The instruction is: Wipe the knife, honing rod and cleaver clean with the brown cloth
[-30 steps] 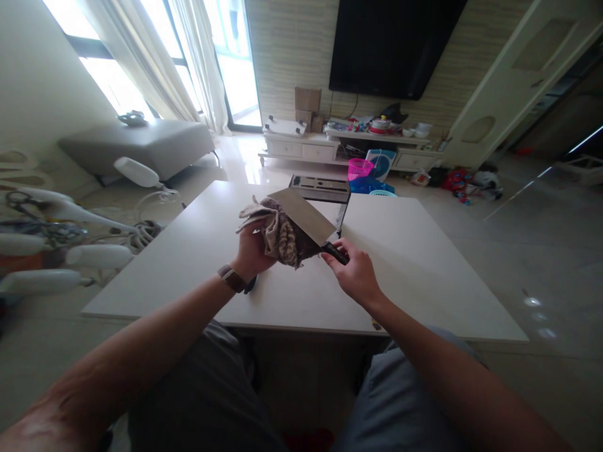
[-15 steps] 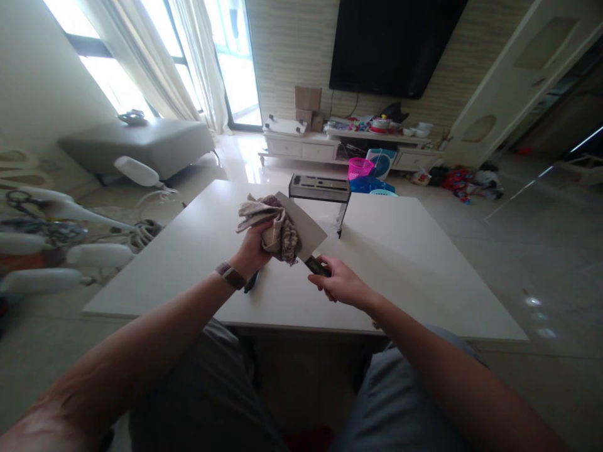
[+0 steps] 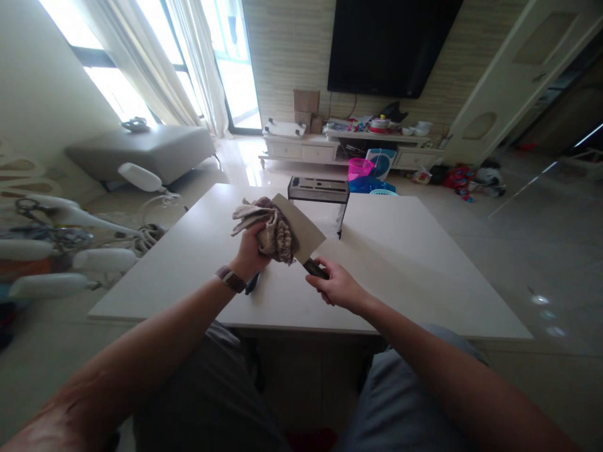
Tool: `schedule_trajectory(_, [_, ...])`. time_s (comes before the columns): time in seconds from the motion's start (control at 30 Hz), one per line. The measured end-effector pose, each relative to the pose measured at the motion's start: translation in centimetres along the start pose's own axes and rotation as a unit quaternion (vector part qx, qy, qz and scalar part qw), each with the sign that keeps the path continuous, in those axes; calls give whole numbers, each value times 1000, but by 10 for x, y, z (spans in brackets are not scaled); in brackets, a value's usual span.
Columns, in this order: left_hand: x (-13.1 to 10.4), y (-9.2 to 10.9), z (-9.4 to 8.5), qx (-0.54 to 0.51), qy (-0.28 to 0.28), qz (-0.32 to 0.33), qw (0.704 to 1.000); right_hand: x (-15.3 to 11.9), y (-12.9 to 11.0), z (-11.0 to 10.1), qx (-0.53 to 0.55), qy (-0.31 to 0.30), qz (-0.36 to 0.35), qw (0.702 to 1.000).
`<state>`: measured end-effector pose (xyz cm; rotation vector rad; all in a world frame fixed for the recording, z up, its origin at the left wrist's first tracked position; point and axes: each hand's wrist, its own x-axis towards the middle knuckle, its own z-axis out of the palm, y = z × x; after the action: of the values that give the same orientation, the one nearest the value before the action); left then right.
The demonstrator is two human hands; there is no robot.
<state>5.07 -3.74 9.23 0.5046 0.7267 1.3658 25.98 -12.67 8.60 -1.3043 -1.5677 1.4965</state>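
Observation:
My right hand (image 3: 336,284) is closed round the dark handle of a cleaver (image 3: 301,227), whose broad blade tilts up and to the left above the table. Bunched in my left hand (image 3: 249,252) is a brown and cream cloth (image 3: 269,231), pressed against the left side of the blade. Part of the blade is hidden behind the cloth. Under my left wrist, a dark handle-like thing (image 3: 252,284) lies on the table, mostly covered by my hand. A knife block (image 3: 318,188) with slots in its top stands beyond the cleaver.
The white table (image 3: 409,270) spreads out before my knees. White padded parts of some equipment (image 3: 106,259) crowd its left side. Past the far edge are a pink basket (image 3: 360,167), a low cabinet (image 3: 301,149) and a grey bench (image 3: 141,147).
The cloth and cleaver have shifted very slightly left, with both hands keeping their grip. The view has tilted a little; the cloth stays against the blade.

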Motion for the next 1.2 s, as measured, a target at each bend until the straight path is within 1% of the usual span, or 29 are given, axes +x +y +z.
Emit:
schedule_trajectory(0.13, [-19, -26, 15, 31, -14, -56, 998, 5, 4, 1, 16, 29, 1, 999])
schedule_trajectory(0.23, [-25, -37, 20, 38, -23, -71, 996, 6, 7, 0, 14, 40, 13, 999])
schedule_trajectory(0.33, [-19, -33, 19, 26, -26, -51, 998, 6, 6, 0, 24, 44, 21, 999])
schedule_trajectory(0.43, [-8, -18, 13, 8, -21, -17, 1000, 5, 4, 0, 36, 42, 12, 998])
schedule_trajectory(0.53, [1, -1, 5, -14, -3, 27, 1000, 4, 3, 1, 47, 40, -5, 998])
schedule_trajectory(0.57, [2, 2, 3, -16, 3, 31, 999, 4, 2, 2, 50, 42, -12, 998])
schedule_trajectory(0.63, [2, 4, 0, -9, 6, 17, 1000, 4, 2, 3, 54, 46, -25, 997])
schedule_trajectory(0.73, [-5, -4, 2, 24, -12, -37, 999, 6, 3, 3, 46, 61, -41, 996])
schedule_trajectory(0.87, [-21, -26, 12, 66, -69, -115, 989, 9, 6, 1, 26, 81, -57, 995])
schedule_trajectory(0.93, [-28, -36, 16, 77, -84, -119, 986, 9, 9, 0, 1, 82, -62, 995])
schedule_trajectory(1.03, [-33, -45, 17, 86, -72, -101, 988, 8, 9, -3, -55, 74, -58, 994])
schedule_trajectory(1.1, [-32, -47, 15, 97, -55, -103, 989, 8, 8, -4, -87, 67, -55, 992])
schedule_trajectory(1.2, [-25, -43, 11, 110, -34, -104, 988, 8, 3, -5, -98, 60, -54, 992])
